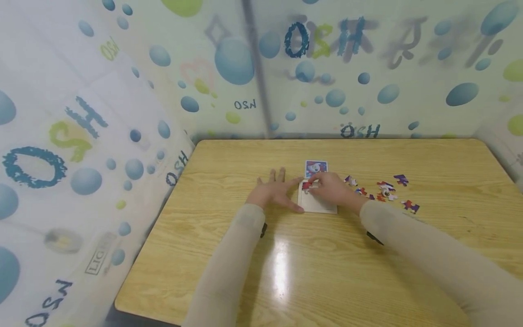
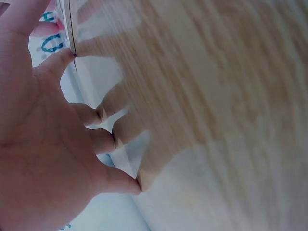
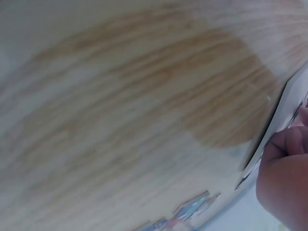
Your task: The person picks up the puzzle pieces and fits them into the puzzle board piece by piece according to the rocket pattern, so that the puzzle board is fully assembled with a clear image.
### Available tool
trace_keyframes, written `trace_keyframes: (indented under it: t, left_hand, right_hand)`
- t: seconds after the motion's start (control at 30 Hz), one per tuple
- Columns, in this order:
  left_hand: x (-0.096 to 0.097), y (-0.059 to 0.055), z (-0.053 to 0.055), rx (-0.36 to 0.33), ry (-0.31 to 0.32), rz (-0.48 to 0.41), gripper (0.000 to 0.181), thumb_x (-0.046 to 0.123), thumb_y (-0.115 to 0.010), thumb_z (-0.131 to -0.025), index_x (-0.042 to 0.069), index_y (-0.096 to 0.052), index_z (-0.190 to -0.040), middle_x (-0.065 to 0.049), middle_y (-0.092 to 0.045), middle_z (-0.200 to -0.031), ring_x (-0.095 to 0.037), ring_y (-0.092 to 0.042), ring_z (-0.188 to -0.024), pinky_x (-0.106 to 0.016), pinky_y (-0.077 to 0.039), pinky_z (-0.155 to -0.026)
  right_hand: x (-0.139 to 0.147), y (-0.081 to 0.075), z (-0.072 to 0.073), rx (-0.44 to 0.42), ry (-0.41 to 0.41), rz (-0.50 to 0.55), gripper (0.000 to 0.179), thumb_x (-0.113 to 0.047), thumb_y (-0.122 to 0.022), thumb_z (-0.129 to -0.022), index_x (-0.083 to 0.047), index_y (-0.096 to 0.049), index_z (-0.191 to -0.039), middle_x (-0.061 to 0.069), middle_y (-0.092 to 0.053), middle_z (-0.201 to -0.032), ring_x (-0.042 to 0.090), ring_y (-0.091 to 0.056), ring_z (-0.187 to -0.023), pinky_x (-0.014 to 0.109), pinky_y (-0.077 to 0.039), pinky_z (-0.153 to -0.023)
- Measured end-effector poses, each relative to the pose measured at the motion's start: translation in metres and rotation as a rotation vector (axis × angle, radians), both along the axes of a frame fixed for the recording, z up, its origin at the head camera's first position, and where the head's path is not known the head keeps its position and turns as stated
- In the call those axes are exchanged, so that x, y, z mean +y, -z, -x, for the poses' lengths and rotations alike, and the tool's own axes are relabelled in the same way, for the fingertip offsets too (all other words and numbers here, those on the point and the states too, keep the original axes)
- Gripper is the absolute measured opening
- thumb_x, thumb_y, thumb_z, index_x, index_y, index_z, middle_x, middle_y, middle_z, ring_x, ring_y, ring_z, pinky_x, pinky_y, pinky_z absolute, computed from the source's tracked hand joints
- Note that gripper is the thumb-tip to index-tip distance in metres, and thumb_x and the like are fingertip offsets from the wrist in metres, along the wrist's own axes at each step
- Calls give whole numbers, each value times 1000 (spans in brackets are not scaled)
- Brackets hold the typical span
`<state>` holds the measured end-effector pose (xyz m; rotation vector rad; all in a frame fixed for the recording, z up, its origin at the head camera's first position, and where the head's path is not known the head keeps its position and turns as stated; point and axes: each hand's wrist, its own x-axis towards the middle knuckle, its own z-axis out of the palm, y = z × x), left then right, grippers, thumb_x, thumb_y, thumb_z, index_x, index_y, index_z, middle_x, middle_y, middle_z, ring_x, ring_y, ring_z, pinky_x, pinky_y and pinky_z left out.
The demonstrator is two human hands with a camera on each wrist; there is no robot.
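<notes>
A white puzzle tray (image 1: 318, 205) lies on the wooden table, with a red and white jigsaw piece (image 1: 306, 185) at its upper left corner. My right hand (image 1: 333, 188) reaches over the tray and pinches that piece between thumb and fingers; the fingers partly cover it. Spread wide, my left hand (image 1: 275, 191) rests its fingertips on the table, and its thumb and index finger touch the tray's left edge. In the left wrist view the left hand's fingers (image 2: 103, 139) are straight. Only part of the right hand (image 3: 284, 168) appears in the right wrist view, beside the tray edge.
A small picture card (image 1: 316, 168) with a cartoon figure lies just beyond the tray. Several loose jigsaw pieces (image 1: 385, 191) are scattered to the right, near my right forearm. Patterned curtains (image 1: 335, 97) hang behind and left of the table (image 1: 204, 181).
</notes>
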<state>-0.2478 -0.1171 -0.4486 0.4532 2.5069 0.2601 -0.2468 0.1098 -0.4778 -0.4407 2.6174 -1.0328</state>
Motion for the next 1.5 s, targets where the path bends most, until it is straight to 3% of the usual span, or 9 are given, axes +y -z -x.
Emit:
trace_keyframes:
  t: [0.37,0.57,0.83,0.97,1.17,1.5]
  left_hand:
    - [0,1,-2,22,9,-8,112,84,-73,-78,56,-10,-167,-14,20,-178,-47,19,-163,-83,10,-123]
    - [0,1,0,36,15,2,112,84,-73,-79,55,-9,-167,-14,19,-179,-48,19,-163,-84,9,-122]
    - [-2,0,-1,21,-3,-23,115,81,-76,-77,54,-11,-167,-14,20,-178,-47,21,-163,-82,12,-123]
    - [-3,2,-1,10,-5,-38,115,81,-77,-76,55,-11,-167,-13,22,-178,-46,22,-163,-81,14,-123]
    - [-4,2,-2,6,-12,-48,115,81,-77,-76,55,-11,-167,-13,23,-178,-46,23,-163,-81,14,-123]
    - [-3,0,-3,9,-2,-44,114,80,-77,-78,53,-12,-167,-13,22,-178,-46,22,-163,-81,14,-123]
  right_hand:
    - [-4,-1,-3,-13,66,-35,24,-25,-69,-102,-9,-70,-120,-2,-50,-67,13,-47,-58,25,-43,-54]
    - [8,-19,0,-6,93,68,36,-30,-72,-101,-5,-70,-127,-4,-46,-63,12,-41,-57,26,-37,-52]
    - [63,-54,5,-83,111,170,48,-38,-68,-105,-8,-61,-143,-5,-41,-62,13,-38,-51,33,-42,-51]
    - [95,-64,6,-70,125,171,55,-45,-66,-105,-10,-57,-147,-5,-43,-63,15,-38,-53,37,-42,-53]
    - [135,-68,4,-58,183,143,61,-56,-62,-104,-14,-54,-148,-5,-46,-67,14,-37,-55,39,-41,-52]
    - [192,-62,5,-37,235,85,65,-52,-57,-108,-11,-46,-157,-4,-45,-68,15,-38,-57,40,-43,-58]
